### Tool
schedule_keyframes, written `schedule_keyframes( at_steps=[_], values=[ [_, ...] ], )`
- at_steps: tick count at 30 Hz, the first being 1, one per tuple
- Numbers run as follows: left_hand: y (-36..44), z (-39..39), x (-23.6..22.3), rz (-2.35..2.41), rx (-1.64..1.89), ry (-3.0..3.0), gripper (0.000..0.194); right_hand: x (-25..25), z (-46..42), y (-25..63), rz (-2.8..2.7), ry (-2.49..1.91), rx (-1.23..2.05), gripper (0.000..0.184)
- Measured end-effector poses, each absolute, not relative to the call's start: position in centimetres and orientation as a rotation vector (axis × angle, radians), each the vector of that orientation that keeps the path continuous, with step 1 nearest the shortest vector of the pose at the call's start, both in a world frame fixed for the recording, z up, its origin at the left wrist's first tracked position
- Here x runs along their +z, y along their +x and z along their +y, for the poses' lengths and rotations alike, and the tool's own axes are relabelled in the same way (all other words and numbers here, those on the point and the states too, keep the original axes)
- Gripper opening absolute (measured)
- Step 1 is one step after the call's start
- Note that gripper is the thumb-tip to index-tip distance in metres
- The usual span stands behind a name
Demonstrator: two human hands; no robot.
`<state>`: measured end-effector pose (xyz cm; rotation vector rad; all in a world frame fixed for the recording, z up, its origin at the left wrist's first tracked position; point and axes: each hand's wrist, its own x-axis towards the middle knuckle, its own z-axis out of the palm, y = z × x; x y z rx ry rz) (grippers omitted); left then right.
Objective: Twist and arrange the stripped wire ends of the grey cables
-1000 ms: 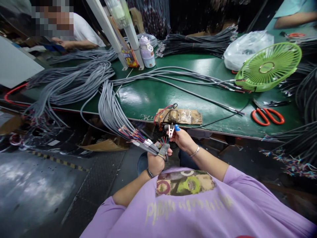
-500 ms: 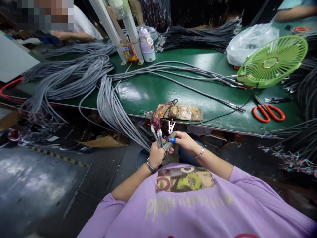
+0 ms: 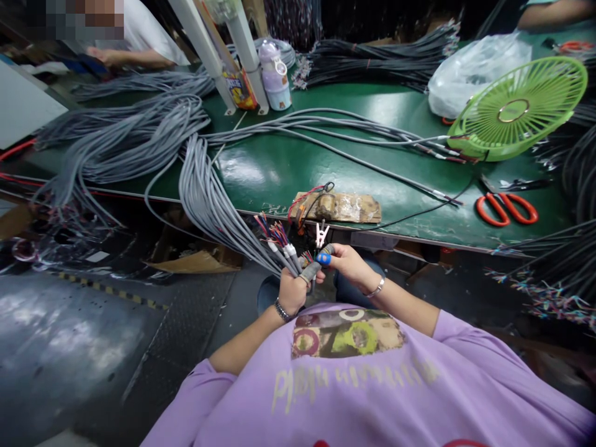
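My left hand [image 3: 293, 290] is closed around several grey cables [image 3: 289, 261] whose stripped ends fan out in thin coloured wires [image 3: 279, 233]. Close beside it, my right hand [image 3: 347, 264] pinches at the wire ends of a cable between the two hands; tape wraps some fingertips, and a blue band [image 3: 323, 259] is on one. Just beyond the fingers, a pale pink clip [image 3: 321, 233] stands at the table edge. Behind it lies a wooden block [image 3: 349, 208] with a lump on top and red and black leads.
A large bundle of grey cables [image 3: 205, 186] hangs over the edge of the green table [image 3: 344, 167]. Orange-handled scissors [image 3: 507, 208], a green fan [image 3: 516, 112], a plastic bag [image 3: 475, 77] and a bottle [image 3: 275, 77] stand or lie on it. Another person's hand [image 3: 109, 57] is at the far left.
The cable ends in my left hand have swung left and away from the wooden block, their coloured wires now spread apart. My right hand stays close by; the view has shifted slightly.
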<state>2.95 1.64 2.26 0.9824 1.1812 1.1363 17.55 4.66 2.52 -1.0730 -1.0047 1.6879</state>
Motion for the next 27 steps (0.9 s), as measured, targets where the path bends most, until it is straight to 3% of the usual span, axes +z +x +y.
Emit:
schedule_keyframes(
  at_steps=[8, 14, 20, 27],
  values=[
    [3.0, 1.8, 3.2, 1.172, 1.206, 0.884, 0.018, 1.5, 4.9, 17.9, -0.862, -0.942, 1.78, 0.033],
    [3.3, 1.9, 4.3, 1.082, 1.176, 0.869, 0.016, 1.0, 7.3, 17.8, -0.573, -0.844, 1.966, 0.043],
    [3.9, 2.5, 4.9, 1.06, 1.163, 0.879, 0.019, 1.7, 8.0, 16.7, -0.682, -0.787, 1.825, 0.047],
    [4.1, 3.0, 4.1, 1.128, 1.12, 0.835, 0.021, 1.9, 8.4, 16.2, -0.457, -0.754, 1.921, 0.038]
  ],
)
